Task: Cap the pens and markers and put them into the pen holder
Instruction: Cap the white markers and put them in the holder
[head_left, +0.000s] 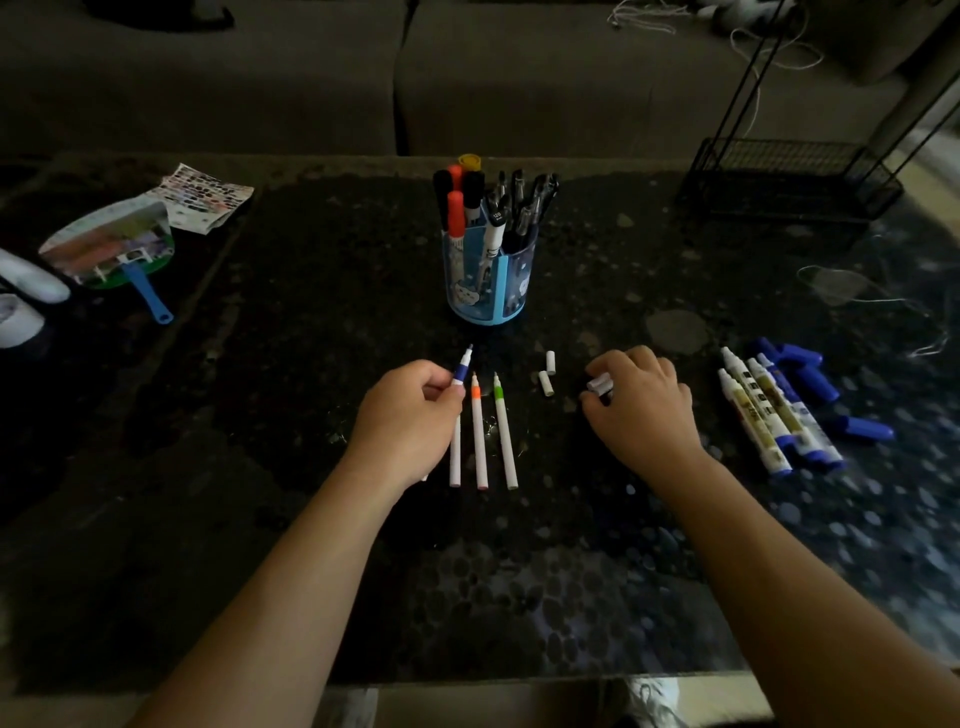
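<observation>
My left hand (408, 415) grips an uncapped blue-tipped pen (461, 371), its nib pointing up and away. My right hand (641, 402) pinches a white cap (600, 385) between its fingertips. On the dark table lie an orange-tipped pen (479, 436), a green-tipped pen (505, 434) and another white pen (455, 457) partly under my left hand. Two loose white caps (547, 371) rest between my hands. The blue pen holder (488, 280) stands behind them, filled with several capped markers and pens.
Several uncapped whiteboard markers (774, 421) lie at the right with loose blue caps (810, 374) beside them. A hand fan (111, 244) and printed paper lie at the far left. A black wire rack (789, 176) stands at the back right. Thin wire lies at the right edge.
</observation>
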